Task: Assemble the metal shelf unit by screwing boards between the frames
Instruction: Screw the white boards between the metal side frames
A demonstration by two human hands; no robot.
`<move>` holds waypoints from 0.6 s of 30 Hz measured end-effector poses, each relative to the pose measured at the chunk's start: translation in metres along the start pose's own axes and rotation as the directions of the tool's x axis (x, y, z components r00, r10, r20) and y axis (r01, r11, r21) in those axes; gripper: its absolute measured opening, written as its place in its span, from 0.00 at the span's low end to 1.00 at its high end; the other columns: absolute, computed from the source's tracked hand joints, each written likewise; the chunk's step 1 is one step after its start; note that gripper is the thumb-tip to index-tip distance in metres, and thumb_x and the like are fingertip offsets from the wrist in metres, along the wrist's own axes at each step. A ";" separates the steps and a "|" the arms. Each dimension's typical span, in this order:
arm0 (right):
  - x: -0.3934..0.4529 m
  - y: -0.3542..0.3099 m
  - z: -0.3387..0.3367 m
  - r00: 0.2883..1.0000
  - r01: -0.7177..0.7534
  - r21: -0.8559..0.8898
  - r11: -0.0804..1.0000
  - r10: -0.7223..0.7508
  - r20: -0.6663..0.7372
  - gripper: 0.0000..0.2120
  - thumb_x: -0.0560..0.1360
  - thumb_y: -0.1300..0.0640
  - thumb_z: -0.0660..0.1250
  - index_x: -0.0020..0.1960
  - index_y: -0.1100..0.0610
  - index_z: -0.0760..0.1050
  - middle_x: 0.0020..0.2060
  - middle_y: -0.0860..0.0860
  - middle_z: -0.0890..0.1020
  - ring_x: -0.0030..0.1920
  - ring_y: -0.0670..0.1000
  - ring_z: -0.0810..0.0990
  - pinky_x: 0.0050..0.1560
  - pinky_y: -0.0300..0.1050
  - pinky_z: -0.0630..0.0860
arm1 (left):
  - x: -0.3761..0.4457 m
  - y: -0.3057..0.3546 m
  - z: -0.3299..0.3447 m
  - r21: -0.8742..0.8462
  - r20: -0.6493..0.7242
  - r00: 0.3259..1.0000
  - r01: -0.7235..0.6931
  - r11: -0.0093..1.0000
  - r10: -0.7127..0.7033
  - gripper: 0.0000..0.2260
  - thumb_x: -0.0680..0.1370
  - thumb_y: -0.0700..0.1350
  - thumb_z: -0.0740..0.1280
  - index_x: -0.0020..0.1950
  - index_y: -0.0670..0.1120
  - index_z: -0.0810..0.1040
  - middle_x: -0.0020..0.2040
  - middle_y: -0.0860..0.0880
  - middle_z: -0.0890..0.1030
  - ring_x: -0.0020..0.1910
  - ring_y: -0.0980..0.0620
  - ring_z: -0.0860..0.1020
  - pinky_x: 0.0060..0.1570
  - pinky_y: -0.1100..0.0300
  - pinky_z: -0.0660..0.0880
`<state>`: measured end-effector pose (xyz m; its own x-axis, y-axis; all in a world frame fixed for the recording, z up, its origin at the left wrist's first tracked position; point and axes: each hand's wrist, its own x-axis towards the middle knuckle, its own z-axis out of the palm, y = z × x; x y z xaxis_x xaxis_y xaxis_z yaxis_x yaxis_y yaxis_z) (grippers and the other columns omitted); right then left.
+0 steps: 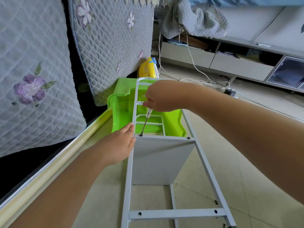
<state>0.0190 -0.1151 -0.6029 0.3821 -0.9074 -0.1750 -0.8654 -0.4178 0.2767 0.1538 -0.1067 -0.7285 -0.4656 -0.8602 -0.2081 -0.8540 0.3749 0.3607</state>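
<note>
A grey metal frame [209,175] lies across the middle, with a grey board [158,162] hanging below its crossbar. My right hand [162,97] grips the clear handle of a screwdriver [145,123]. Its tip sits in a dark screw [141,135] at the left end of the crossbar. A second screw [188,138] sits at the right end. My left hand [120,145] presses flat against the frame's left rail and the board's edge. A lower crossbar [177,213] shows two bare holes.
A green plastic stool [121,102] stands behind the frame, with a yellow basket [148,68] beyond it. Quilted cushions [32,79] and a bed rail [54,163] fill the left. White cables [197,69] and a power strip [229,92] lie on the tiled floor by a grey cabinet.
</note>
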 end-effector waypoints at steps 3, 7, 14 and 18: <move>0.003 -0.004 0.002 0.998 -0.057 -0.007 0.998 0.057 0.000 0.13 0.81 0.56 0.51 0.46 0.61 0.71 0.30 0.48 0.62 0.43 0.54 0.69 0.43 0.43 0.65 | -0.001 0.000 0.000 -0.022 -0.001 1.000 0.000 1.000 0.000 0.23 0.83 0.47 0.46 0.77 0.46 0.45 0.77 0.53 0.43 0.75 0.55 0.51 0.72 0.59 0.54; 0.001 -0.009 0.000 0.997 -0.001 0.064 0.998 -0.004 0.071 0.12 0.81 0.55 0.50 0.54 0.60 0.69 0.39 0.51 0.67 0.39 0.50 0.68 0.40 0.39 0.64 | -0.002 0.000 0.000 -0.047 0.005 1.000 0.005 0.999 -0.005 0.23 0.83 0.47 0.46 0.77 0.46 0.45 0.77 0.53 0.42 0.76 0.54 0.51 0.72 0.57 0.55; 0.001 -0.003 -0.006 0.995 0.069 0.003 0.998 -0.069 0.068 0.13 0.80 0.61 0.54 0.61 0.60 0.72 0.55 0.55 0.78 0.53 0.54 0.75 0.29 0.42 0.57 | -0.004 -0.001 0.001 -0.064 -0.005 1.000 0.006 0.998 -0.007 0.23 0.83 0.48 0.46 0.77 0.47 0.45 0.77 0.54 0.42 0.75 0.55 0.52 0.71 0.59 0.56; 0.004 -0.008 -0.010 0.993 0.101 -0.043 0.994 -0.098 0.065 0.16 0.80 0.54 0.55 0.53 0.64 0.75 0.46 0.58 0.79 0.41 0.53 0.69 0.34 0.38 0.57 | -0.005 0.000 0.001 -0.059 -0.012 1.000 0.001 0.998 -0.002 0.23 0.83 0.48 0.45 0.77 0.47 0.44 0.77 0.54 0.42 0.75 0.54 0.52 0.70 0.59 0.57</move>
<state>0.0306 -0.1156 -0.5960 0.4434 -0.8571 -0.2621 -0.8077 -0.5089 0.2978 0.1557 -0.1021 -0.7283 -0.4613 -0.8648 -0.1980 -0.8392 0.3530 0.4137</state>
